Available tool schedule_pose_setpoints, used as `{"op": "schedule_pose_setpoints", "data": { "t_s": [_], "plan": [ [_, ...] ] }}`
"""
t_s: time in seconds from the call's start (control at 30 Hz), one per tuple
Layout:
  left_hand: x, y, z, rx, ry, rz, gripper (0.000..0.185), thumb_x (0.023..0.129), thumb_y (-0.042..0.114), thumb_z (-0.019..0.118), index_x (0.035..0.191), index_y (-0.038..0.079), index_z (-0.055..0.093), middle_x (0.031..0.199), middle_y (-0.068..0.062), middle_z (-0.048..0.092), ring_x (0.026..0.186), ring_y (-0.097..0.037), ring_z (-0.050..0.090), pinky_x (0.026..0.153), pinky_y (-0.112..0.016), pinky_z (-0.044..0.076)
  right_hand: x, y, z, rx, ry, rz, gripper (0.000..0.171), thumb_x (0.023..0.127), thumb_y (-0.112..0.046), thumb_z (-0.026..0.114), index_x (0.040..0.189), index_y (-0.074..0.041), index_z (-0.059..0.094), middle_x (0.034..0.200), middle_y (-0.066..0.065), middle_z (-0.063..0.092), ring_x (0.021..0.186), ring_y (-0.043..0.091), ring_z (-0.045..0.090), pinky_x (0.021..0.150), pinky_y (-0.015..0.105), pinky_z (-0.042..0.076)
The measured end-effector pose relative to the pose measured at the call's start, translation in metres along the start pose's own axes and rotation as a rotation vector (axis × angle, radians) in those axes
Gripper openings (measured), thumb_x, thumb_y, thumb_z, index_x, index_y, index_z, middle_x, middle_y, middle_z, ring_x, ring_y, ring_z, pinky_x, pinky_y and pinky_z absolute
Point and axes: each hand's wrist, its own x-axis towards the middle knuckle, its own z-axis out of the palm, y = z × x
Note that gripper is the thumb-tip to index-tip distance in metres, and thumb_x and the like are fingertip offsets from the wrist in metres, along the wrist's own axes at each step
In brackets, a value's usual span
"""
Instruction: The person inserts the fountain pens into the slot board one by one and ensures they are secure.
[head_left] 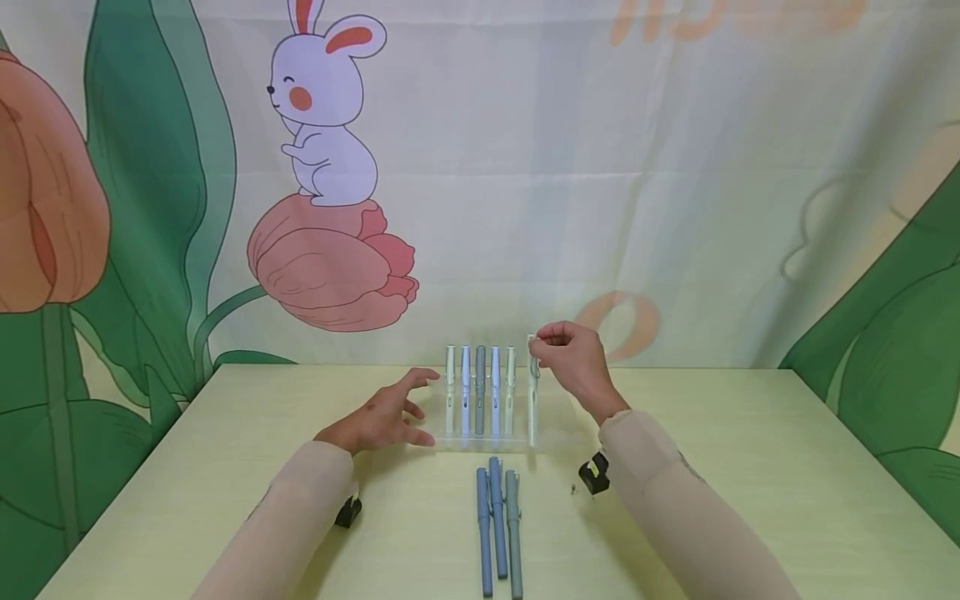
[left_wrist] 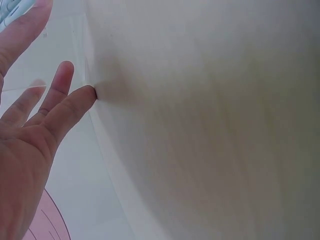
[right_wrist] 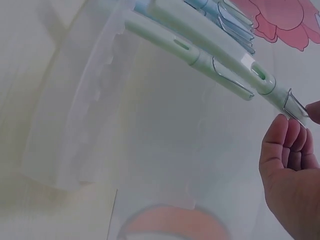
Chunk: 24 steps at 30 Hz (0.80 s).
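While the left hand [head_left: 386, 417] spreads its fingers beside the translucent pen rack [right_wrist: 62, 140], the right hand [head_left: 577, 360] pinches a mint-green capped pen [head_left: 533, 408] by its cap, upright, just beside five racked pens [head_left: 480, 400]!

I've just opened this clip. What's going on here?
A person is handling pens at a clear rack. The right hand pinches a pale green pen near its top, upright at the right of five standing pens; whether its lower end is seated is unclear. The left hand is at the rack's left end, fingers spread, holding nothing. Three darker pens lie on the table in front.
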Motion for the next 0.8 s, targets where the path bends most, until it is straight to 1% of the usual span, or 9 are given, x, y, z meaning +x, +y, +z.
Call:
{"op": "schedule_pose_setpoints", "data": {
  "t_s": [0.23,0.4,0.6,0.67,0.8],
  "plan": [
    [-0.001,0.000,0.000,0.000,-0.001,0.003,0.095,0.074,0.007,0.088,0.148,0.030,0.034,0.157,-0.012,0.036,0.111,-0.026,0.060,0.087,-0.039,0.055,0.009,0.002,0.003,0.021,0.024,0.005,0.022,0.089,-0.017,0.069,0.105,-0.001,0.067,0.092,0.007,0.066,0.076,0.024,0.069,0.076,0.033,0.054],
    [0.000,0.000,0.000,0.000,-0.002,0.006,0.095,0.074,0.007,0.088,0.149,0.027,0.033,0.156,-0.013,0.035,0.111,-0.026,0.060,0.087,-0.040,0.055,0.013,0.007,0.007,0.033,0.047,-0.011,0.021,0.087,-0.014,0.070,0.102,0.000,0.068,0.089,0.007,0.066,0.075,0.024,0.069,0.071,0.028,0.054],
    [0.000,-0.001,0.000,-0.003,-0.004,0.005,0.095,0.074,0.007,0.088,0.149,0.026,0.033,0.157,-0.013,0.035,0.111,-0.025,0.060,0.088,-0.040,0.054,0.017,0.014,0.013,0.011,0.074,-0.033,0.019,0.086,-0.013,0.070,0.100,0.000,0.068,0.087,0.006,0.065,0.069,0.014,0.064,0.063,0.021,0.051],
    [0.000,-0.002,0.000,-0.003,-0.004,0.007,0.095,0.074,0.007,0.088,0.149,0.026,0.033,0.157,-0.013,0.035,0.111,-0.025,0.060,0.088,-0.041,0.054,0.017,0.016,0.014,-0.003,0.086,-0.043,0.018,0.085,-0.013,0.070,0.099,0.000,0.068,0.087,0.006,0.065,0.070,0.014,0.063,0.064,0.021,0.049],
    [0.000,-0.001,0.000,-0.002,-0.004,0.005,0.096,0.074,0.007,0.088,0.150,0.026,0.033,0.157,-0.013,0.035,0.111,-0.025,0.060,0.088,-0.040,0.055,0.017,0.017,0.018,-0.031,0.109,-0.069,0.017,0.084,-0.012,0.070,0.097,-0.001,0.069,0.087,0.007,0.066,0.077,0.017,0.062,0.068,0.023,0.049]
  ]
}}
